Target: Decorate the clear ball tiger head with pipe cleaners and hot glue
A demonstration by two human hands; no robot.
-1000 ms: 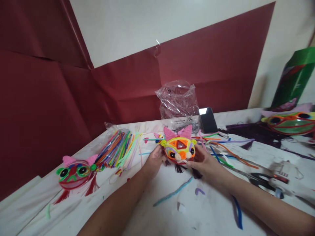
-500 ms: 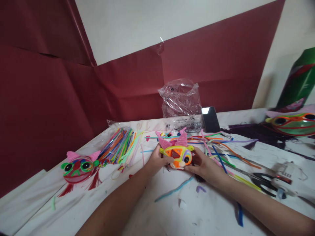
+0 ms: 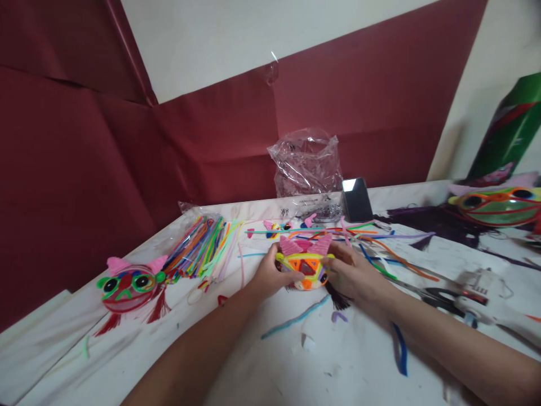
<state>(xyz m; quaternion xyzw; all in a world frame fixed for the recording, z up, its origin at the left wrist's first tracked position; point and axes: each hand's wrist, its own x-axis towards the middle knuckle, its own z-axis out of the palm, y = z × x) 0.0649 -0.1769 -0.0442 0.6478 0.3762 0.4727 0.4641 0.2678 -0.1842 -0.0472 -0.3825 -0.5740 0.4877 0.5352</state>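
Between my two hands is a pipe-cleaner animal face [image 3: 307, 269] with pink ears, yellow and orange outlines and a black eye. My left hand [image 3: 269, 275] grips its left side, thumb across the lower front. On the right edge my right hand [image 3: 357, 275] is closed, its thumb at the yellow-green bit by the ear, covering part of the eye. A dark tassel [image 3: 338, 299] hangs below the right hand. Under it on the table lie a purple pipe-cleaner piece [image 3: 339, 317] and a light-blue pipe cleaner [image 3: 296, 318].
Another face with red tassels [image 3: 130, 286] lies left, beside a bundle of pipe cleaners [image 3: 200, 248]. Behind are a clear plastic bag [image 3: 307, 163] and a phone [image 3: 357, 201]. Scissors [image 3: 443, 299], a white device [image 3: 484, 293] and a third face [image 3: 499, 204] are at right.
My right hand has shifted up along the face's right edge, and its thumb now presses near the ear. The face has turned slightly, and more of the dark tassel shows.
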